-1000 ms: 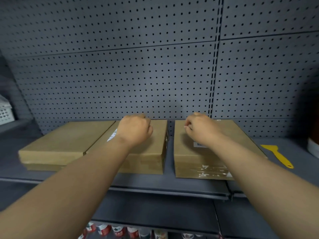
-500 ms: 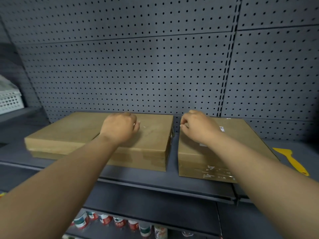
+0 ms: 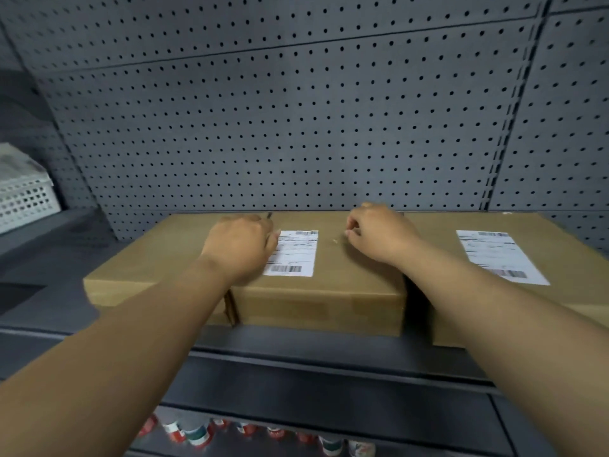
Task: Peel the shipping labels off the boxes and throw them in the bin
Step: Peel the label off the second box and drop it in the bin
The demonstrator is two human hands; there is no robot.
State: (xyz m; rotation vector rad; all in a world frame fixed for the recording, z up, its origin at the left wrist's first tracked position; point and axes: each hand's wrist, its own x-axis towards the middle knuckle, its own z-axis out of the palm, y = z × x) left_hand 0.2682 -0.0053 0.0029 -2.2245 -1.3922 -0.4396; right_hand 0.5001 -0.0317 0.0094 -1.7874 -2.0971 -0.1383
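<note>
Two hands on middle flat brown cardboard box: left hand loosely curled, covering white shipping label's left edge; right hand loosely curled, empty, right of label. Risk: paper tears if corner lifted too fast.

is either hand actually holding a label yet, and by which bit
Neither holds anything clearly. The left hand rests curled on the left edge of the middle box's label, which lies flat; any pinch is hidden. The right hand rests on bare cardboard.
</note>
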